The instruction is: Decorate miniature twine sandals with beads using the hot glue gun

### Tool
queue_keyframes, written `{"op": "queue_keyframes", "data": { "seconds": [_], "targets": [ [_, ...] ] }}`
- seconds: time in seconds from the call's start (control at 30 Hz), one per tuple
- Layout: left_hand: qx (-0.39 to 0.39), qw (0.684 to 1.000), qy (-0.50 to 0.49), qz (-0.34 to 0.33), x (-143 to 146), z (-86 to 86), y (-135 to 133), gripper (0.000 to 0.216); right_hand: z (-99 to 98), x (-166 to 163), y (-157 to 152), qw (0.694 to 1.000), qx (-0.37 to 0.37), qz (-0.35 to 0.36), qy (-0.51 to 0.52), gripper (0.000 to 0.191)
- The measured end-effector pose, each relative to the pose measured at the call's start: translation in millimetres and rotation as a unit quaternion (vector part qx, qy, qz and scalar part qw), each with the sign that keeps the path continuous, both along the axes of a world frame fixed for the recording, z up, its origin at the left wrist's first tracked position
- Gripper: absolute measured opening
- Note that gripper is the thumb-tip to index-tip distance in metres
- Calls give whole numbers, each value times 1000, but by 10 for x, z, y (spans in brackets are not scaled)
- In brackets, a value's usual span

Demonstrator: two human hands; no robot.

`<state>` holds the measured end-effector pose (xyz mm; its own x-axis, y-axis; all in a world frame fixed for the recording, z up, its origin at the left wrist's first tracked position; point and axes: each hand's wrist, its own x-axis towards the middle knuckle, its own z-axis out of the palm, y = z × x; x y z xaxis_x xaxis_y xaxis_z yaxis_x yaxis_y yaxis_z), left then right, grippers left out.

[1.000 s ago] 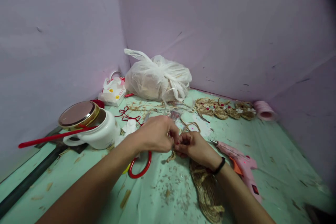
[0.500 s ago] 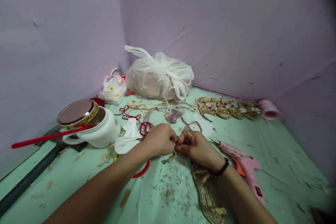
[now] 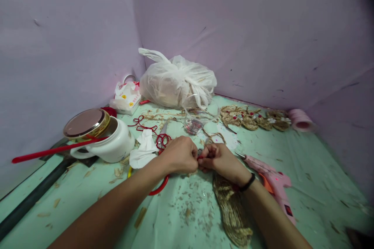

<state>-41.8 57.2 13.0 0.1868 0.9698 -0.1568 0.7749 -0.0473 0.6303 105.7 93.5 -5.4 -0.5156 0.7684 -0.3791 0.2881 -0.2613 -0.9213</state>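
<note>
My left hand (image 3: pixel 181 155) is closed, its back turned up, and its fingertips meet those of my right hand. What the left fingers hold is hidden behind them. My right hand (image 3: pixel 220 163), with a black band at the wrist, pinches a small red piece (image 3: pixel 200 158), perhaps red yarn; its exact kind is too small to tell. Under the right wrist lies a woven straw sole-shaped piece (image 3: pixel 233 216). A pink glue gun (image 3: pixel 273 177) rests to the right of that hand. Red-handled scissors (image 3: pixel 160 191) lie partly beneath my left forearm.
At the back are a tied white plastic bag (image 3: pixel 178 81), a row of small straw slippers (image 3: pixel 251 120) and a pink ribbon roll (image 3: pixel 300 120). On the left stand a white mug (image 3: pixel 119 142) and a black-handled hammer (image 3: pixel 37 192). Red yarn (image 3: pixel 162 141) and tissue (image 3: pixel 143 151) lie nearby.
My hands stay together with little movement. The bit of straw seen hanging below the fingers is now mostly hidden by my left hand. The view has shifted slightly.
</note>
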Motion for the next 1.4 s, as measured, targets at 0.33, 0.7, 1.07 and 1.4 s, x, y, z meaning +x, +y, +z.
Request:
{"op": "queue_keyframes", "data": {
  "seconds": [0.33,0.7,1.07,1.4],
  "targets": [
    [-67,987,-134,58,4,-153,75,43,-1,23,-30,999,42,1,13,11],
    [14,960,-204,193,-61,219,45,29,82,70,-6,992,45,-56,106,23],
    [-185,885,-386,183,56,135,15,11,85,91,-24,981,1,-72,181,23],
    [-153,811,-522,217,104,68,-5,13,55,18,-53,972,64,-113,195,22]
  ]
}}
